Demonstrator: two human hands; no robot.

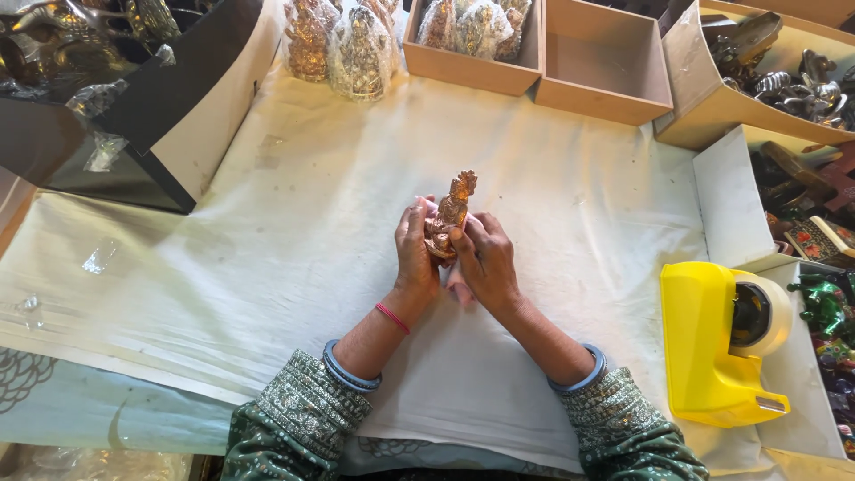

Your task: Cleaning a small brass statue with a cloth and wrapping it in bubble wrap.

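A small golden-brown figurine (pixel 452 209) stands upright between both my hands over the middle of a white cloth (pixel 294 240). My left hand (pixel 415 254) grips its left side and my right hand (pixel 485 263) grips its lower right side. A pink cloth or foam piece (pixel 460 287) shows under my hands. The figurine's base is hidden by my fingers.
A yellow tape dispenser (pixel 717 352) sits at the right. Wooden boxes (pixel 606 62) stand at the back, one holding wrapped figurines (pixel 472 25). More wrapped figurines (pixel 343 40) stand at the back centre. A black box (pixel 134 134) of metal items is at the back left; cartons of figurines (pixel 784 85) line the right.
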